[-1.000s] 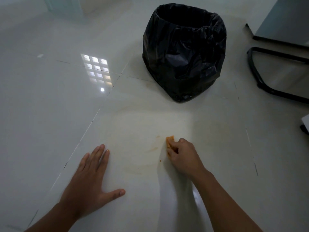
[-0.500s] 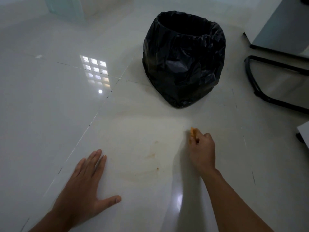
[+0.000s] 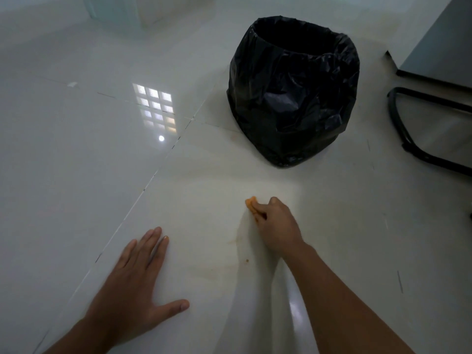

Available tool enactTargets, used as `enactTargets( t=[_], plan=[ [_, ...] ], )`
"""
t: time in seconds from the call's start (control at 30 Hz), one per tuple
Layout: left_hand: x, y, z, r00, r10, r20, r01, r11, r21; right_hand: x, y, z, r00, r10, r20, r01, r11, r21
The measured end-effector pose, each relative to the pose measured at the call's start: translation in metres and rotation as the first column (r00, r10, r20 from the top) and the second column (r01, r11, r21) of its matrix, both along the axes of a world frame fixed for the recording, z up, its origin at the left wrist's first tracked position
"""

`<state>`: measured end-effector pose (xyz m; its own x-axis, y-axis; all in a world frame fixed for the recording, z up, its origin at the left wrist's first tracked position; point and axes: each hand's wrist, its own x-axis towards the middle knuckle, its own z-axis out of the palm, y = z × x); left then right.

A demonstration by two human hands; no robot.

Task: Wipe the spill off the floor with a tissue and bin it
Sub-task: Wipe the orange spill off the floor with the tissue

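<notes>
Under your right hand, low and a little right of centre on the pale tile floor, sits the tissue: a small wad stained orange, pinched between thumb and curled fingers with only its front edge poking out at about 10 o'clock from your knuckles. Your hold is a tight, narrow pinch on that wad, pressing it to the tile. Expect it to handle as something very light, soft and probably damp; soaked paper tears and sheds easily, so you would do well to keep it bunched and grip it by the thick middle of the wad, not by a loose corner. Wet tissue on glossy tile will likely slide freely, so the pressure has to come from your fingers. Just toward you from the wad, at about 7 o'clock, faint orange-brown smears and a few specks of the spill remain, so the wiping looks unfinished. Your left hand lies flat and spread on the floor at about 8 o'clock from the tissue, holding nothing, apparently as a brace. The bin, lined with a black bag and open at the top, stands at about 12 o'clock, well apart from the wad. A black metal frame lies at 2 o'clock.
</notes>
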<state>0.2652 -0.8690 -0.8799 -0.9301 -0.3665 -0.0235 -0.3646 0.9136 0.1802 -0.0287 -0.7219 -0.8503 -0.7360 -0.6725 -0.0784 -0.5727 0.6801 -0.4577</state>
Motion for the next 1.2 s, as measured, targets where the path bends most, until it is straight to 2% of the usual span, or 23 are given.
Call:
enactTargets(
  t=[0.13,0.23,0.3,0.37,0.43,0.5,0.57,0.77,0.83,0.9,1.03,1.1,1.2],
  plan=[
    [0.001,0.000,0.002,1.000,-0.001,0.010,0.001,1.000,0.004,0.049,0.004,0.003,0.965,0.261,-0.026,-0.261,0.965,0.000],
    [0.001,0.001,0.004,1.000,-0.002,0.008,0.002,1.000,-0.004,0.054,0.013,0.005,0.938,0.347,-0.010,-0.347,0.938,0.002],
    [0.001,0.002,0.004,1.000,-0.004,0.011,0.004,1.000,-0.005,0.046,0.021,0.006,0.956,0.287,-0.051,-0.291,0.953,-0.085],
    [0.001,0.001,0.004,1.000,0.001,0.014,-0.001,1.000,-0.009,0.032,0.031,0.007,0.985,0.140,-0.099,-0.153,0.978,-0.139],
    [0.001,0.001,0.003,1.000,-0.007,0.021,0.007,1.000,-0.013,0.023,0.043,0.005,0.995,0.047,-0.087,-0.055,0.995,-0.082],
    [0.002,0.001,0.002,1.000,-0.002,0.021,0.002,1.000,-0.004,0.029,0.049,0.001,0.997,0.050,-0.061,-0.051,0.999,-0.016],
    [0.001,0.000,0.002,1.000,0.000,0.028,0.000,1.000,-0.004,0.044,0.047,0.002,0.995,0.083,-0.048,-0.084,0.996,-0.017],
    [0.001,0.000,0.002,0.999,0.001,0.034,0.000,1.000,-0.015,0.104,0.028,0.004,0.947,0.316,-0.063,-0.319,0.947,-0.046],
    [0.000,0.001,0.003,0.999,0.001,0.038,-0.001,1.000,-0.022,0.104,0.032,0.005,0.971,0.222,-0.083,-0.229,0.969,-0.089],
    [0.001,0.002,0.003,0.999,0.002,0.045,-0.001,1.000,-0.023,0.093,0.045,0.006,0.995,0.048,-0.082,-0.059,0.989,-0.138],
    [0.000,0.002,0.003,0.999,0.005,0.051,-0.004,1.000,-0.026,0.074,0.078,0.003,0.986,-0.137,-0.096,0.128,0.987,-0.092],
    [0.001,0.001,0.003,0.999,0.008,0.051,-0.007,1.000,-0.024,0.077,0.081,0.004,0.984,-0.152,-0.087,0.146,0.986,-0.079],
    [0.001,0.002,0.004,0.999,0.009,0.052,-0.008,1.000,-0.019,0.097,0.067,0.008,0.989,-0.065,-0.134,0.064,0.998,-0.017]
  ],
)
